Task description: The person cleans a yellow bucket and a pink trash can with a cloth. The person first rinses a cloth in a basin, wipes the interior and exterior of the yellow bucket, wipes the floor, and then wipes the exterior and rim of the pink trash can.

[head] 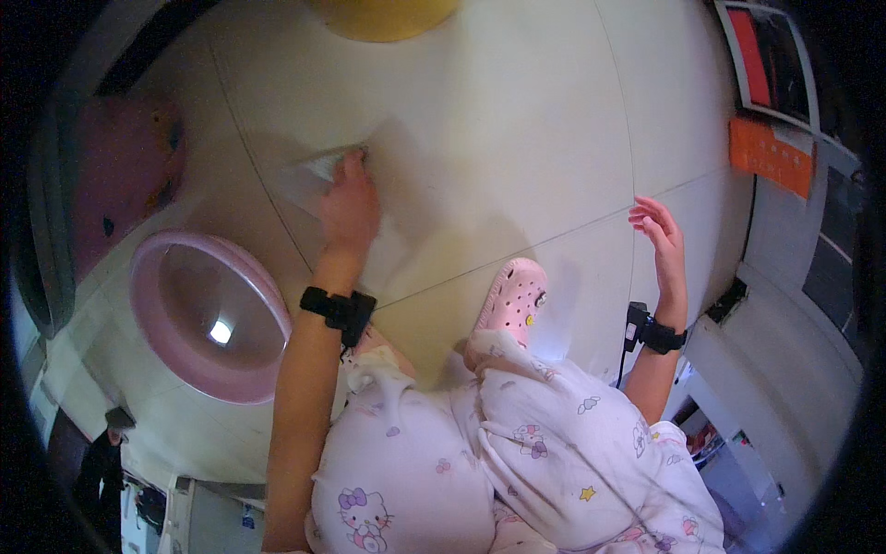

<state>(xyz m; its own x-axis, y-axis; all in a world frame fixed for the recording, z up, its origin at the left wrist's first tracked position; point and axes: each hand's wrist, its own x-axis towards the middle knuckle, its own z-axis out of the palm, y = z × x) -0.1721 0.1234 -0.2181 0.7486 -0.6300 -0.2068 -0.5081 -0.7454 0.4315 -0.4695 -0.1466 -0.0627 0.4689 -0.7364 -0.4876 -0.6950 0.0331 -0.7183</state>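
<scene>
My left hand (351, 208) reaches down to the tiled floor (526, 152), its fingers closed on a pale, thin cloth or wipe (322, 166) that lies against the tiles; motion blur hides its exact kind. My right hand (657, 221) is held out at the right, fingers slightly curled and apart, holding nothing. Each wrist bears a black strap with a small device. Beside my left forearm stands a round pink plastic basin (156, 332) with water in it, light glinting on the surface.
A pink clog (516, 298) is on my foot between the arms. The rim of a yellow round object (387, 28) shows at the top. A reddish mat (128, 180) lies at the left, an orange box (772, 156) at the right. A person (104, 471) in dark clothes is at the lower left.
</scene>
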